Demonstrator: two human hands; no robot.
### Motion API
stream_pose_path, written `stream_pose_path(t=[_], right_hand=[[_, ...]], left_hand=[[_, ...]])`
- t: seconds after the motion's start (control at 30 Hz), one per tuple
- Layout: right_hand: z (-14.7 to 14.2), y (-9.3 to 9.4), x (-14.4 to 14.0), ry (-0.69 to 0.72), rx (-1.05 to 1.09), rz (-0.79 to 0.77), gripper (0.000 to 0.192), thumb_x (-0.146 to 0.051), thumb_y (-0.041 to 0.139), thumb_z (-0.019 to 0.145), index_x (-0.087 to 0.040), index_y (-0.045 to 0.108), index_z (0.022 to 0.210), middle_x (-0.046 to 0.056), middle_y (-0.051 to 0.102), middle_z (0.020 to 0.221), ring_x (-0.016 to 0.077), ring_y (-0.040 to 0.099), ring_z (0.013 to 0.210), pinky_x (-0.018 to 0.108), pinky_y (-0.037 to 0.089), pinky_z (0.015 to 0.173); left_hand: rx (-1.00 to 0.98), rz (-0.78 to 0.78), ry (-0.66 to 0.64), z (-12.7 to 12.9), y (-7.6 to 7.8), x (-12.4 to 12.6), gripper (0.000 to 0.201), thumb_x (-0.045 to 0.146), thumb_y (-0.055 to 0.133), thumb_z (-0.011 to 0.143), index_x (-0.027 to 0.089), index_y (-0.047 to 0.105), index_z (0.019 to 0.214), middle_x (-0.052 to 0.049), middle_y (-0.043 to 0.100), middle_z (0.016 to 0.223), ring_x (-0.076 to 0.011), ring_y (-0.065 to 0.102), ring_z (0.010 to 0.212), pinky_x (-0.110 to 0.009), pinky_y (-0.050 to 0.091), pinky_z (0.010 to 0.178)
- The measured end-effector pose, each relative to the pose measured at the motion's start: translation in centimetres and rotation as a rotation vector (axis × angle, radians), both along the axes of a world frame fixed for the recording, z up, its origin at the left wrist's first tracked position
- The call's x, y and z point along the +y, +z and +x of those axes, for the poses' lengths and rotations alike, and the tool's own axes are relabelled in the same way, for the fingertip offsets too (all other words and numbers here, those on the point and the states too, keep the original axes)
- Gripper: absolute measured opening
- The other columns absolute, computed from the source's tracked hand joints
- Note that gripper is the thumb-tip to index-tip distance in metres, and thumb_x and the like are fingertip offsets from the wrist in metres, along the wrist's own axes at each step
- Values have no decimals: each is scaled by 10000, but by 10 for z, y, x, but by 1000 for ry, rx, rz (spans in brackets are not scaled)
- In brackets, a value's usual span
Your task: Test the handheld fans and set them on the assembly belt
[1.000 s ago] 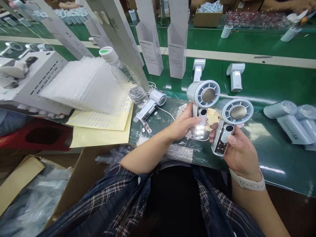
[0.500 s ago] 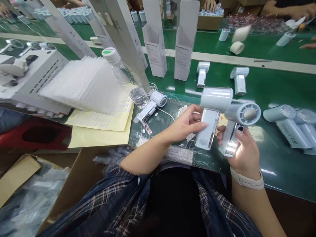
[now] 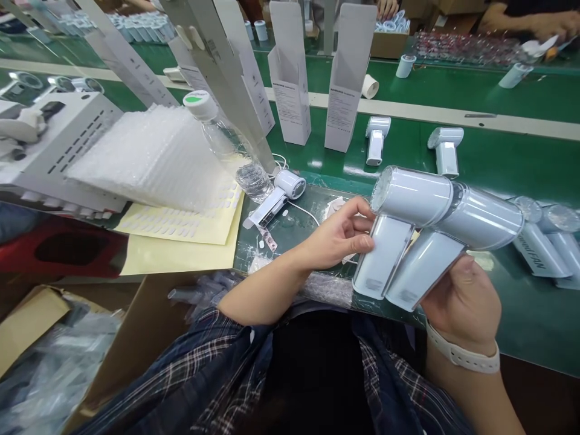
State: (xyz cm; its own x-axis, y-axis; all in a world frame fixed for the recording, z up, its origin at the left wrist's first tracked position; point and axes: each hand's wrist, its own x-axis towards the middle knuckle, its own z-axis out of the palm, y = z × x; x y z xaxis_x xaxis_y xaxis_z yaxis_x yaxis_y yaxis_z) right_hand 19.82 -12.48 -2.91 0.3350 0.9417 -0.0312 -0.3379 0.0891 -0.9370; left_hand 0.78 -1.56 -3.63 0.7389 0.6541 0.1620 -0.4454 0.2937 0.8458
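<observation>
Two pale blue handheld fans are held side by side and touching, heads up and handles slanting down to the left. My left hand (image 3: 342,235) is closed on the handle edge of the left handheld fan (image 3: 385,257). Wrapped round the back of the right handheld fan (image 3: 428,266) is my right hand (image 3: 469,302), its fingers partly hidden behind the handle. Another handheld fan (image 3: 267,205) lies on the work mat left of my hands, beside a white cable (image 3: 304,211) and small white bits.
Two fans (image 3: 375,142) (image 3: 446,151) lie beyond my hands, with more fans (image 3: 539,254) at right. Tall white boxes (image 3: 290,109), a metal post (image 3: 226,72) and a water bottle (image 3: 217,130) stand ahead. Bubble-wrap sheets (image 3: 145,160) sit left. A co-worker's hand (image 3: 387,9) is across the bench.
The right fan has been turned so its smooth back faces me and pressed against the left fan. Both fans are nearer. A pale cap-like piece on the belt has shifted left.
</observation>
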Motion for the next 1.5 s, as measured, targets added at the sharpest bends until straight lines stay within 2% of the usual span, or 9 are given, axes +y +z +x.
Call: stream_pose_path(t=[0.23,0.4,0.5,0.6,0.77,0.97,1.13,1.27,1.5], right_hand=[[0,-5,-1,-69,82,-52,396,-626,859,865,-234,834,923,53,835,928,272,785,774,523,701,915],[0,-10,7,14,142,-131,299,-558,775,955,-276,844,1024,40,847,1020,296,809,906,539,664,997],[-4,-4,14,152,214,-159,299,-513,677,976,-282,843,1068,55,835,1094,298,799,970,497,691,913],[-10,5,19,201,263,-170,356,-491,609,971,-247,842,1083,66,810,999,241,770,862,386,700,768],[-19,10,19,207,261,-157,406,-498,564,988,-188,818,923,70,728,810,179,688,704,285,635,627],[-13,16,15,140,238,-49,322,-522,687,920,-237,812,1006,87,761,931,220,704,753,315,599,554],[-1,13,13,12,213,42,248,-461,767,874,-254,805,1006,53,748,889,232,721,781,352,624,555],[-1,5,12,-133,214,15,299,-430,720,944,-247,774,1175,78,811,985,262,775,846,437,679,712],[-9,6,13,-212,177,-90,249,-360,689,972,-236,777,1169,67,826,960,240,792,771,358,660,631]], left_hand=[[57,-70,20,3,-7,-2,703,656,963,712,220,513,1029,42,676,805,-98,632,693,-208,472,653],[95,-216,4,8,-6,-3,738,608,1014,658,177,645,1130,-46,728,1014,-163,698,904,-283,552,814],[40,-247,-121,10,0,-5,611,530,1014,701,138,700,1050,-51,720,951,-151,685,870,-304,554,860],[21,-287,-162,11,4,-6,553,495,1013,712,124,703,981,-47,706,895,-145,677,803,-316,560,821],[45,-291,-35,9,-2,-2,577,600,936,765,148,655,989,-50,714,910,-158,693,790,-313,568,771],[36,-243,-32,5,-4,-1,518,535,829,819,197,606,1144,-65,787,973,-233,778,794,-339,578,730],[115,-129,19,4,-1,-2,644,516,893,835,200,621,1326,-118,814,1122,-264,804,994,-329,599,798],[118,-86,25,3,-2,1,683,540,957,780,172,681,1285,-112,823,1056,-221,795,931,-302,600,782],[157,-111,55,5,-8,4,768,603,1026,622,160,688,1150,-56,796,896,-150,738,769,-248,553,684]])
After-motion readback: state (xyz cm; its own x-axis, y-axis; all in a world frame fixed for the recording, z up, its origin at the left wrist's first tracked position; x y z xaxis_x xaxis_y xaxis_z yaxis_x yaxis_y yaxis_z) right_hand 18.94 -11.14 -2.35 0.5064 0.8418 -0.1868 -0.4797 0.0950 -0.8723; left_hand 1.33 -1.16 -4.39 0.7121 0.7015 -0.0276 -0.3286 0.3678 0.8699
